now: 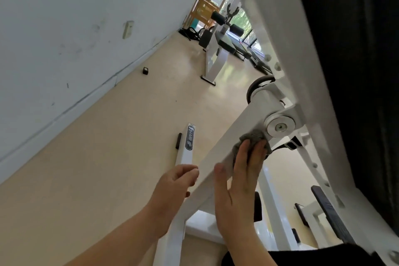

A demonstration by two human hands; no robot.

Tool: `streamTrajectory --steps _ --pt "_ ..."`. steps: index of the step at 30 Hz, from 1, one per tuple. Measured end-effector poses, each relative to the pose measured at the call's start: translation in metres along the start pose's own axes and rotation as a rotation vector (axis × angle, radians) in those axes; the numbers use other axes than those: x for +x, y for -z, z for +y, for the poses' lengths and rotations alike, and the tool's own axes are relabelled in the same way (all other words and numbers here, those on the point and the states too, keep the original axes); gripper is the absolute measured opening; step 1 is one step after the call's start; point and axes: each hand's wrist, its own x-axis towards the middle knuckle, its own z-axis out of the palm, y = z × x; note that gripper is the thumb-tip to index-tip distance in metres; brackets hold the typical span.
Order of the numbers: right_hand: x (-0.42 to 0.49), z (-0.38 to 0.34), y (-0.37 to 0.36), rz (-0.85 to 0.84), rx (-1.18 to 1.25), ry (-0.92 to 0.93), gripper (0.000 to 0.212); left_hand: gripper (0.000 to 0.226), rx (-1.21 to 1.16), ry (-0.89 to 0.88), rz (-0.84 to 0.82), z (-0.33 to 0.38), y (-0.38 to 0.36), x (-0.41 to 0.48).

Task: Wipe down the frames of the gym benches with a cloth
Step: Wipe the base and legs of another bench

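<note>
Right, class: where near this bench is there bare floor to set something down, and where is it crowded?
The floor between the wall and the foot bar is bare, except one small black box. Crowded at the bolt, where the right hand presses the cloth and the left hand grips the strut.

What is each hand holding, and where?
Right hand presses the cloth flat on the strut, by the pivot; left hand grips the strut lower down.

The bench frame [224, 151] is smooth white-painted metal with a soft sheen; its round pivot cap [280, 125] is bright polished metal. The grey cloth [251, 137] looks nubby and matt. The black pad [356, 71] is matt, the beige floor [108, 157] glossy
</note>
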Motion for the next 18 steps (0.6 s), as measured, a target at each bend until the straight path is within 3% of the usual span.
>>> streamTrajectory --steps 6,9,12,15,18 --pt "-0.029 0.042 -0.04 -0.006 -0.314 0.137 0.078 0.017 0.425 0.096 0.063 -0.075 0.062 0.015" --pt "-0.029 0.042 -0.032 -0.032 -0.303 0.167 0.076 0.02 0.65 0.124 0.014 -0.086 0.072 0.021" --pt "0.004 0.02 -0.012 0.057 -0.308 0.24 0.068 0.036 0.854 0.047 -0.067 -0.081 0.07 0.027" --pt "0.023 0.013 -0.011 0.104 -0.385 0.299 0.064 0.047 0.91 -0.008 -0.144 -0.072 0.06 0.033" --pt "-0.014 0.035 -0.03 -0.029 -0.481 0.317 0.063 0.05 0.897 -0.025 -0.163 -0.075 0.057 0.034"
